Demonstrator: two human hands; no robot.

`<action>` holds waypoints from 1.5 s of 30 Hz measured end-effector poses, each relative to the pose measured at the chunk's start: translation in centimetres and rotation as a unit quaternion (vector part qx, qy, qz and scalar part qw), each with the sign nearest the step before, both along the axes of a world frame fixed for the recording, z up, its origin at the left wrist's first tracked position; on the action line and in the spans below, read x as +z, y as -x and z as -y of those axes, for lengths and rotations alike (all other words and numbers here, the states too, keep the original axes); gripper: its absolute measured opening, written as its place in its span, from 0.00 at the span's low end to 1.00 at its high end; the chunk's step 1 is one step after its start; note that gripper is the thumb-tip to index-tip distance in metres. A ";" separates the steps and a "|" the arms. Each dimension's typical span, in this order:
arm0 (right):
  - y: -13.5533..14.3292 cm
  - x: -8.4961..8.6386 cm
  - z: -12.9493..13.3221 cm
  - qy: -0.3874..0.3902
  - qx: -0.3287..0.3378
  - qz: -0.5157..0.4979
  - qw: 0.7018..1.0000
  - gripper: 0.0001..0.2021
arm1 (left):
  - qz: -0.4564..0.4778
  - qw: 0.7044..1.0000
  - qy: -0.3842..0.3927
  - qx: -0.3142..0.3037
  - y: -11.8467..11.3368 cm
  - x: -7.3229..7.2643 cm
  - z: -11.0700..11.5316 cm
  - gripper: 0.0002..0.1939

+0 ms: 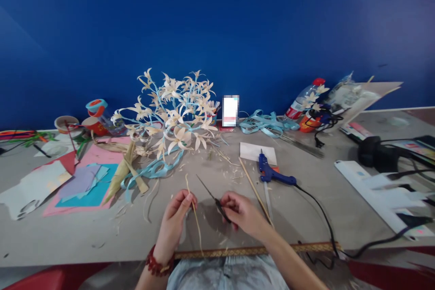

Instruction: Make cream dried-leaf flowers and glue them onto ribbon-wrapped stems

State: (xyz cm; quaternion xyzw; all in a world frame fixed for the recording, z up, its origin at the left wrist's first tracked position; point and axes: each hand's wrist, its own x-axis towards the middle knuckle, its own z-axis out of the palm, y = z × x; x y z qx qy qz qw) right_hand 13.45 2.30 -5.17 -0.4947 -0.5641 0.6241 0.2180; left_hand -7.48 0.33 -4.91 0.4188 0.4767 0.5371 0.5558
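Note:
My left hand (pixel 179 210) pinches a thin pale strip of dried plant fibre (pixel 198 230) between thumb and fingertips. The strip stands up a little above the hand and hangs down toward the table's front edge. In my right hand (pixel 238 212) is a pair of dark scissors (pixel 217 203), fingers around the handles. Its slim blades look nearly together and point up and left, apart from the strip. Behind both hands stands a bunch of cream husk flowers (pixel 180 136) on light-blue stems. Small fibre scraps lie on the table (pixel 210 186) around them.
To the right lie a blue glue gun (pixel 272 172) on a white card, a thin wooden stick (pixel 254 190) and a white power strip (pixel 380 199) with cables. Coloured paper (pixel 88 186) and dried husks (pixel 124 172) are on the left. A bottle (pixel 302 99) leans near the blue wall.

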 end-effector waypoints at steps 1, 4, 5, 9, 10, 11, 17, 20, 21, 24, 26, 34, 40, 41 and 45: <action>0.1 -0.1 0.1 0.032 0.001 -0.037 0.999 0.13 | -0.009 1.000 -0.007 -0.008 -0.1 0.1 -0.2 0.14; 0.9 0.0 0.5 0.056 0.031 -0.072 0.995 0.13 | -0.023 0.999 -0.012 -0.023 -0.4 0.7 -0.6 0.14; 1.2 0.2 0.6 0.051 0.042 -0.079 0.995 0.12 | -0.025 0.999 -0.010 -0.025 -0.4 0.9 -0.7 0.14; 2.1 0.7 0.2 0.021 0.056 -0.107 0.992 0.12 | -0.024 0.999 0.009 -0.041 -0.4 1.4 -0.6 0.14; 2.2 0.7 0.0 0.016 0.058 -0.110 0.992 0.12 | -0.018 0.999 0.015 -0.046 -0.3 1.4 -0.5 0.13; 2.4 0.7 -0.2 0.010 0.063 -0.110 0.992 0.13 | -0.010 0.999 0.021 -0.049 -0.2 1.5 -0.5 0.13; 2.8 0.6 -0.9 -0.055 0.087 -0.092 0.990 0.14 | 0.023 0.998 0.033 -0.044 0.4 1.2 -0.5 0.13; 2.9 0.9 -1.0 -0.093 0.083 -0.059 0.990 0.15 | 0.035 0.998 0.037 -0.031 0.5 0.9 -0.7 0.13; 2.9 0.9 -1.0 -0.098 0.086 -0.051 0.990 0.15 | 0.042 0.998 0.039 -0.028 0.4 0.9 -0.7 0.13; 3.0 1.1 -1.1 -0.092 0.097 -0.042 0.990 0.15 | 0.055 0.997 0.046 -0.019 0.3 0.7 -0.6 0.13; 3.0 1.0 -1.1 -0.090 0.098 -0.044 0.990 0.16 | 0.062 0.997 0.050 -0.014 0.2 0.7 -0.5 0.13; 3.5 0.6 -1.0 -0.127 0.053 -0.026 0.990 0.20 | 0.095 0.994 0.055 0.011 0.2 0.5 -0.6 0.13; 2.0 1.1 -1.2 -0.217 0.020 0.158 0.963 0.13 | 0.090 0.995 0.035 0.029 0.5 0.6 -0.6 0.10; 1.5 1.1 -1.2 -0.244 0.021 0.220 0.944 0.11 | 0.091 0.995 0.034 0.032 0.5 0.7 -0.8 0.09; -0.1 1.3 -1.3 -0.304 0.049 0.380 0.872 0.09 | 0.099 0.994 0.016 0.040 0.5 1.3 -1.6 0.06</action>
